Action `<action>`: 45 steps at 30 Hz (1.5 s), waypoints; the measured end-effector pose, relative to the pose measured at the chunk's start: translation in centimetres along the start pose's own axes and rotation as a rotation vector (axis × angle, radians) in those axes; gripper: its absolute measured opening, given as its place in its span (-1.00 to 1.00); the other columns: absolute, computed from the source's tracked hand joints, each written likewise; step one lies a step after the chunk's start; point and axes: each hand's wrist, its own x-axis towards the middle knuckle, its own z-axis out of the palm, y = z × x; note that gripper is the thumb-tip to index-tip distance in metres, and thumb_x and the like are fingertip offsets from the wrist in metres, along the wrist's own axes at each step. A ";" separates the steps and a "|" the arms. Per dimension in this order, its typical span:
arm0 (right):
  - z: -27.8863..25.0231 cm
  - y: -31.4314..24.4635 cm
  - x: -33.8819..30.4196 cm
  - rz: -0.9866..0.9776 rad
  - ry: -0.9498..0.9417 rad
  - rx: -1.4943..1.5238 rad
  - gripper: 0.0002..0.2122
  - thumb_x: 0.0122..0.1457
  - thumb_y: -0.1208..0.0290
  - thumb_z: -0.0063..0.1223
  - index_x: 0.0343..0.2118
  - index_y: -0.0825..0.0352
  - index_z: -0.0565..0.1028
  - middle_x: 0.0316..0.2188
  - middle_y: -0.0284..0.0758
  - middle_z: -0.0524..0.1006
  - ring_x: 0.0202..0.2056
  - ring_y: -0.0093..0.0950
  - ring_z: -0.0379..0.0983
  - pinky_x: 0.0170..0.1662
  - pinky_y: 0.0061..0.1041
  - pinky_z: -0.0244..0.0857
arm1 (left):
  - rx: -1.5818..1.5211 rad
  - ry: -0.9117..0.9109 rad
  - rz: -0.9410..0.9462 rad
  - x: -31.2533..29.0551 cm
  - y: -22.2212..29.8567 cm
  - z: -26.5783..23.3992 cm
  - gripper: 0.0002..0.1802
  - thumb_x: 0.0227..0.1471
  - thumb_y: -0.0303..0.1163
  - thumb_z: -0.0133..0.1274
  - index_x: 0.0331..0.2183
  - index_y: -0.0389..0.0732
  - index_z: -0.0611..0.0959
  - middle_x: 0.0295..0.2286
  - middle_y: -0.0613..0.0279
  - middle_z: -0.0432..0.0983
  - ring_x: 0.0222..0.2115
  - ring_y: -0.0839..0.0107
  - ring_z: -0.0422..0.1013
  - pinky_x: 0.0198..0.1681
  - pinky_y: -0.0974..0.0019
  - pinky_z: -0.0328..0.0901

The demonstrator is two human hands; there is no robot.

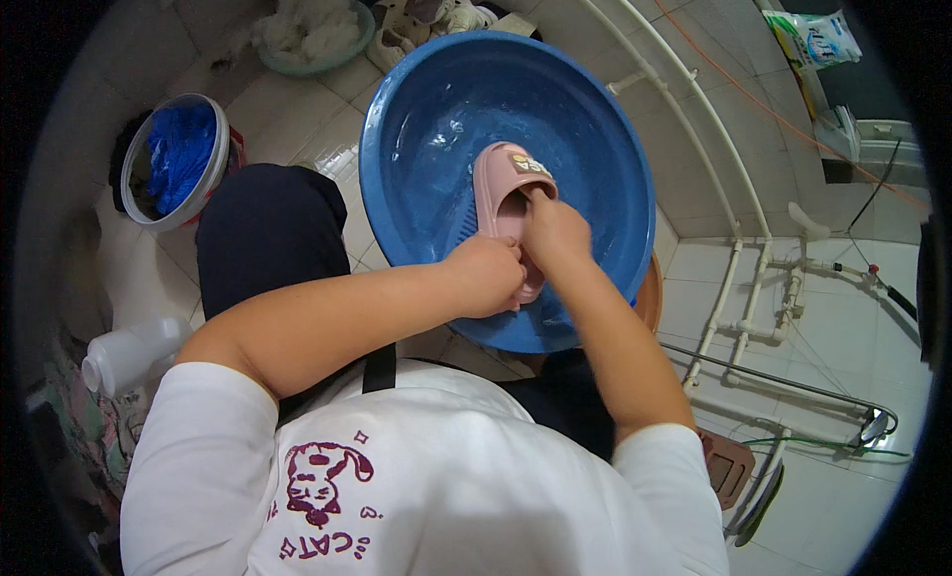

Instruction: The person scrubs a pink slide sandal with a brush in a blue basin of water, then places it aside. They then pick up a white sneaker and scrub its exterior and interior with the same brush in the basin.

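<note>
left hand (488, 271): closed, gripping slipper's near left edge | pink slipper (504, 184): inside blue basin (416, 110), long axis pointing away from the person, toe far | right hand (555, 234): closed on slipper's right side, slightly farther forward; both hands touching it

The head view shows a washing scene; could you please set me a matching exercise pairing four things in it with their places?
Things:
1. pink rubber slipper
2. round blue plastic basin
3. white plastic bottle
4. white bucket with blue cloth

Places:
A. far left, upper
B. held in both hands
C. lower left, lying on its side
D. centre, holding water

Pairs: 1-B, 2-D, 3-C, 4-A
</note>
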 end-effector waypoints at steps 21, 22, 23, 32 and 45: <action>0.0 2.7 -1.2 -0.088 0.015 0.206 -0.74 0.14 0.33 -0.26 -0.22 0.31 0.43 -0.47 -0.05 0.52 -0.40 -0.10 0.47 -0.34 -0.15 0.33 | -0.443 0.300 0.162 -0.9 -3.1 0.6 -0.80 -0.29 -0.51 0.16 -0.44 -0.23 0.64 -0.39 0.11 0.44 -0.31 0.15 0.39 -0.25 0.21 0.31; -0.3 4.0 -3.4 -0.121 0.033 0.271 -0.74 0.13 0.32 -0.20 -0.20 0.31 0.43 -0.48 -0.04 0.51 -0.44 -0.09 0.46 -0.36 -0.13 0.32 | -0.436 0.333 0.174 -0.7 -3.0 0.6 -0.82 -0.29 -0.50 0.15 -0.46 -0.22 0.64 -0.40 0.13 0.43 -0.33 0.17 0.39 -0.26 0.23 0.30; -1.3 4.6 -5.7 -0.168 0.000 0.284 -0.75 0.13 0.33 -0.18 -0.19 0.31 0.42 -0.50 -0.04 0.51 -0.46 -0.09 0.46 -0.39 -0.13 0.31 | -0.428 0.377 0.163 -0.9 -3.0 0.8 -0.84 -0.28 -0.50 0.15 -0.47 -0.22 0.64 -0.41 0.16 0.42 -0.34 0.18 0.39 -0.27 0.25 0.30; -1.2 2.6 -5.9 -0.158 0.071 0.216 -0.77 0.06 0.43 -0.19 -0.24 0.34 0.43 -0.55 -0.07 0.50 -0.48 -0.15 0.47 -0.44 -0.17 0.33 | -0.489 0.204 0.091 -0.7 -3.3 -1.1 -0.74 -0.38 -0.53 0.25 -0.46 -0.23 0.61 -0.36 0.11 0.44 -0.29 0.17 0.40 -0.25 0.26 0.32; -5.0 5.3 -11.9 -0.230 -0.121 0.267 -0.76 0.11 0.37 -0.18 -0.20 0.31 0.44 -0.52 -0.08 0.50 -0.46 -0.14 0.46 -0.43 -0.19 0.31 | -0.456 0.133 -0.086 -0.2 -2.6 -1.6 -0.72 -0.44 -0.49 0.33 -0.49 -0.22 0.65 -0.39 0.18 0.46 -0.30 0.28 0.41 -0.22 0.33 0.31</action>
